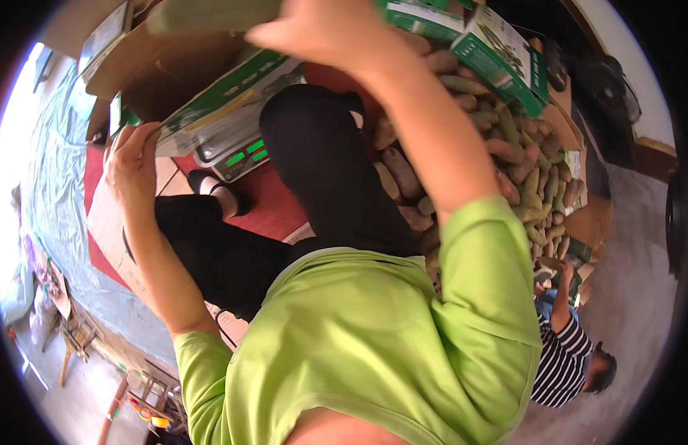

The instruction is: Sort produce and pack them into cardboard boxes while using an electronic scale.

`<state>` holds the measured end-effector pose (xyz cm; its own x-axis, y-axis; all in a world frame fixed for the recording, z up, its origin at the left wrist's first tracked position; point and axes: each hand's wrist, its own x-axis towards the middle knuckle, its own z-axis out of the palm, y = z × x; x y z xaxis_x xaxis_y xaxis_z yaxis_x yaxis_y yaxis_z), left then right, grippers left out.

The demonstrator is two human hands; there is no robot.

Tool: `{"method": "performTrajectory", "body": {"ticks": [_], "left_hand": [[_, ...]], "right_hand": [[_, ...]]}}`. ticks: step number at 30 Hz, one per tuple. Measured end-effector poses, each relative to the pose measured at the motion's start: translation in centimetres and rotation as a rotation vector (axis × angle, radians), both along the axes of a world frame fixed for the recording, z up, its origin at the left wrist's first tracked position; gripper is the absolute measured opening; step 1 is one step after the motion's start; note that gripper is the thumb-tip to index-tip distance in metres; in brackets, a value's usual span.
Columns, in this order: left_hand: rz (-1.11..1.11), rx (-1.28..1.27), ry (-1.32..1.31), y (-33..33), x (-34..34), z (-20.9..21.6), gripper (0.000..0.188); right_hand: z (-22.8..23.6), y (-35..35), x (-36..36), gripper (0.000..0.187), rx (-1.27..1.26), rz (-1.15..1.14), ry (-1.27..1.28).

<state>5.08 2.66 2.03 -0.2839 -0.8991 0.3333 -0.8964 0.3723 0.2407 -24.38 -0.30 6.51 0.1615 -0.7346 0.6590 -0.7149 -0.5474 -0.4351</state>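
Note:
In the upper left stands an open cardboard carton (244,87) with green and white print on its side. My left hand (131,159) is closed on the carton's near-left edge. My right hand (333,33), smeared by motion, is at the top of the view over the carton's far right side. It grips one end of a long, dull green gourd (214,15), which lies level above the carton's opening. The upper edge cuts off part of the gourd, and most of the right fingers are hidden. Beneath the carton sits a scale (236,157) with lit green displays.
A large heap of long green and brownish gourds (526,152) lies to my right. Another green and white carton (500,55) rests on it. A person in a striped shirt (563,363) is at the heap's far right end. Blue plastic sheeting (55,174) covers the left side.

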Motion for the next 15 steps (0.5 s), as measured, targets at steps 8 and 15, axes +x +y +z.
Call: {"method": "performTrajectory", "body": {"ticks": [8,15], "left_hand": [[-0.077,0.026,0.080,-0.8,0.8,-0.4,0.010],[-0.126,0.001,0.072,-1.1,1.4,-1.4,0.011]], "right_hand": [[-6.6,-1.8,8.5,0.019,0.139,-0.109,0.185],[-9.3,3.5,-2.6,0.017,-0.047,-0.161,-0.184]]}}
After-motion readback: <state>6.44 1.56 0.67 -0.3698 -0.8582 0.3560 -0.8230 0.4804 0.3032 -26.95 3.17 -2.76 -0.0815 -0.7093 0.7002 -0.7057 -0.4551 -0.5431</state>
